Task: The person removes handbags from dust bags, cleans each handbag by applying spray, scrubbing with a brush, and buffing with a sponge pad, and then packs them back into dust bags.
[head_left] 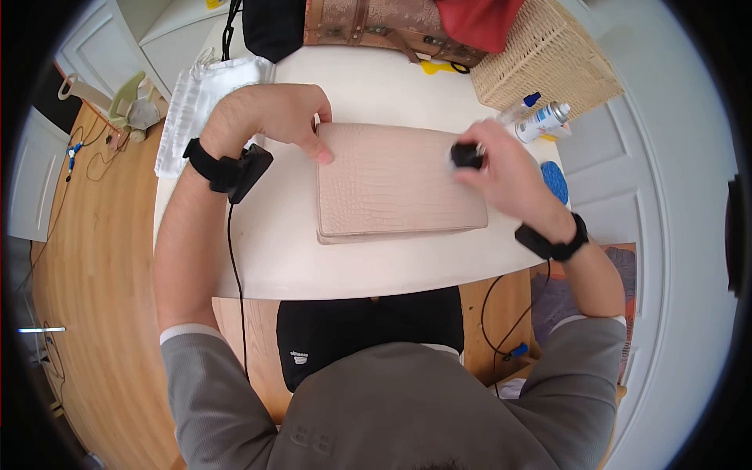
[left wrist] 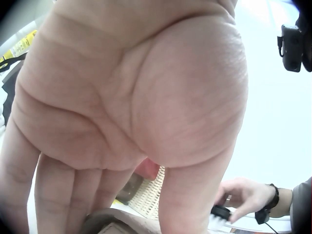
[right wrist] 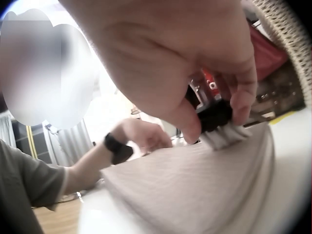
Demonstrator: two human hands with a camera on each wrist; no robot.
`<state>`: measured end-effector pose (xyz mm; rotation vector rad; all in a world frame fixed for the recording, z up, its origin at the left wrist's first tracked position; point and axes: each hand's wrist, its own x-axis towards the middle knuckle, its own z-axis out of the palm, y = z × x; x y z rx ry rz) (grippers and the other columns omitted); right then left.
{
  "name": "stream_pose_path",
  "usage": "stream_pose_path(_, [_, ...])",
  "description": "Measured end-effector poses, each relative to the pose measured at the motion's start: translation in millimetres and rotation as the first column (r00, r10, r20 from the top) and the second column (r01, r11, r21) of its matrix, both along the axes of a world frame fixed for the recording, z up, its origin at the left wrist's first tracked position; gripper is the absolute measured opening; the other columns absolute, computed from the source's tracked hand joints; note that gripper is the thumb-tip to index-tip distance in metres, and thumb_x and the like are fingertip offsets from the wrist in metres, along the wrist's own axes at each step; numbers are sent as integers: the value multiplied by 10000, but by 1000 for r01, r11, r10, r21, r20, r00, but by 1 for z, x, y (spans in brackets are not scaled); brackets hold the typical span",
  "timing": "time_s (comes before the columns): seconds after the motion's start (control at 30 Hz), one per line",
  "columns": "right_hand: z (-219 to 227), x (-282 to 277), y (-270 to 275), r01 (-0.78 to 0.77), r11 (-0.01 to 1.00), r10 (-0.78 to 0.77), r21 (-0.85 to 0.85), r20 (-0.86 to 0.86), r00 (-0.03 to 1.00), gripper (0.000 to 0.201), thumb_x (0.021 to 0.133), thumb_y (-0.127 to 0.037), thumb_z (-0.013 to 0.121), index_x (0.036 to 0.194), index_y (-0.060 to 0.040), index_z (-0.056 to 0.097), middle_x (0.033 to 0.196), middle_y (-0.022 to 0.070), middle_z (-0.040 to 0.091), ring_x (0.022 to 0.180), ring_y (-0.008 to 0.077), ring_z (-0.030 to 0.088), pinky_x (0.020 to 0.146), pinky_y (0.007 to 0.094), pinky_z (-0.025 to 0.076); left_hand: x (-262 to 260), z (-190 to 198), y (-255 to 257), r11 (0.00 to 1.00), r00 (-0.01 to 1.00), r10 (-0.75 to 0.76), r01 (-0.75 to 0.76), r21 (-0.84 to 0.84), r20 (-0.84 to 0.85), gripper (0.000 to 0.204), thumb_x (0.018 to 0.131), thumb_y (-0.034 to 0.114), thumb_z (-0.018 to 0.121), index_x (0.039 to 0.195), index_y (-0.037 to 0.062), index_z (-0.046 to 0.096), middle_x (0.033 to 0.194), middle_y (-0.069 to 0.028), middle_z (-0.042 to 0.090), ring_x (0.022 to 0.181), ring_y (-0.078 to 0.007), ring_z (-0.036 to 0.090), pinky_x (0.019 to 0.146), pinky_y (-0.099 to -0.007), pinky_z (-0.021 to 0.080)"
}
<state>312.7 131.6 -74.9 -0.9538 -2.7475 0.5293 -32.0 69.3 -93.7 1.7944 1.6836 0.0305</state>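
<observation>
A beige bag [head_left: 399,188] with a crocodile-like texture lies flat on the white table [head_left: 270,254]. At its far left corner my left hand [head_left: 283,113] grips the edge, thumb on the upper face and fingers over the side. My right hand [head_left: 507,174] pinches a small brush [head_left: 468,155] with a black body, over the right part of the bag. In the right wrist view the brush's pale bristles [right wrist: 225,138] meet the bag's surface, thumb on one side and fingers on the other.
A folded white cloth [head_left: 207,98] lies at the left. Along the back stand a brown patterned bag [head_left: 368,23] and a wicker basket [head_left: 544,59]. Yellow-handled scissors [head_left: 442,68], a spray can [head_left: 542,123], a blue-capped bottle [head_left: 519,107] and a blue oval piece [head_left: 554,182] are nearby.
</observation>
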Motion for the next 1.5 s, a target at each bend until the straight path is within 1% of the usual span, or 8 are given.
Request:
stream_pose_path(0.2, [22, 11, -51, -267, 882, 301, -389, 27, 953, 393, 789, -70, 847, 1105, -31, 615, 1066, 163, 603, 1014, 381, 642, 873, 422, 541, 4, 3, 5, 999, 1000, -15, 15, -33, -7, 724, 751, 315, 948, 1302, -68, 677, 1029, -147, 761, 923, -245, 736, 765, -354, 602])
stream_pose_path(0.4, [-14, 21, 31, 140, 982, -152, -124, -90, 984, 367, 805, -34, 821, 1099, -2, 604, 1070, 186, 599, 935, 391, 658, 827, 438, 547, -2, -2, 5, 1000, 1000, -7, 7, -9, 16, 748, 746, 323, 954, 1311, -76, 668, 1027, -149, 758, 921, -245, 734, 772, -352, 600])
stream_pose_path(0.53, [-16, 22, 7, 41, 966, -24, 256, -72, 997, 384, 809, -40, 827, 1110, -16, 591, 1084, 188, 581, 960, 417, 657, 833, 461, 546, -2, -2, 3, 1000, 1000, -1, 1, -15, 19, 748, 743, 320, 955, 1307, -79, 668, 1021, -148, 759, 917, -244, 737, 777, -350, 601])
stream_pose_path(0.7, [29, 29, -48, -212, 968, 242, -137, 273, 931, 390, 805, -39, 838, 1108, -31, 593, 1090, 176, 580, 998, 417, 656, 848, 478, 540, 1, 1, 4, 1000, 1000, -1, 1, -24, 10, 720, 745, 311, 951, 1293, -69, 680, 1013, -144, 763, 912, -245, 742, 772, -348, 600])
stream_pose_path(0.83, [31, 28, -43, -232, 918, 314, -323, 231, 921, 428, 783, -15, 851, 1144, -18, 621, 1084, 164, 616, 999, 382, 659, 850, 415, 540, 2, 4, 4, 999, 1000, 2, -2, -34, 14, 704, 743, 307, 945, 1280, -68, 688, 1007, -143, 764, 910, -240, 743, 746, -341, 603])
stream_pose_path(1.1, [-7, -27, 35, 6, 992, -7, 126, 7, 1000, 344, 815, -86, 835, 1082, -6, 633, 1077, 195, 648, 1031, 403, 664, 900, 459, 539, -2, 2, 4, 1000, 1000, 1, -1, -19, 20, 757, 724, 336, 953, 1304, -68, 680, 1026, -147, 764, 917, -246, 742, 770, -352, 611])
stream_pose_path(1.27, [-20, -114, 17, -276, 960, 279, 44, -84, 957, 389, 810, -120, 849, 1115, 12, 646, 1060, 204, 695, 1011, 363, 690, 890, 424, 554, -7, -8, 7, 1000, 1000, -8, 8, -19, 1, 895, 709, 366, 973, 1401, -62, 602, 1061, -161, 765, 927, -261, 747, 788, -362, 613])
stream_pose_path(1.5, [-58, -187, 36, -210, 962, 177, -176, -183, 967, 374, 871, -192, 827, 1162, 29, 747, 1052, 198, 767, 953, 313, 728, 864, 401, 575, 1, 2, -6, 992, 957, 127, -118, 52, -261, 1038, 667, 614, 942, 1353, -92, 611, 1033, -202, 768, 990, -348, 762, 847, -423, 602])
